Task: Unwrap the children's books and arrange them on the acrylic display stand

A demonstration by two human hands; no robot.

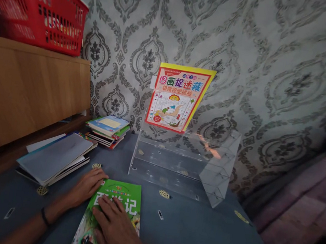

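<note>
a pale wall [189, 33] with grey damask scrolls rises behind a dark blue-grey surface [184, 233] dotted with small yellow, spotted prints. a wooden cabinet [31, 92] stands at left, bearing a red basket [33, 13]; pinkish fabric [300, 192] hangs blurred at right. a clear tiered rack [219, 173] near the wall holds one yellow-and-red book [180, 100], upright. two book piles, nearer [56, 156] and farther [108, 126], lie beside the cabinet. the green book [124, 191] lies in front, flat on the surface. the right hand [119, 226] spreads open over its cover; the left [90, 184] touches its upper left corner, whether gripping i cannot tell. a dark band [44, 216] circles the left wrist.
</note>
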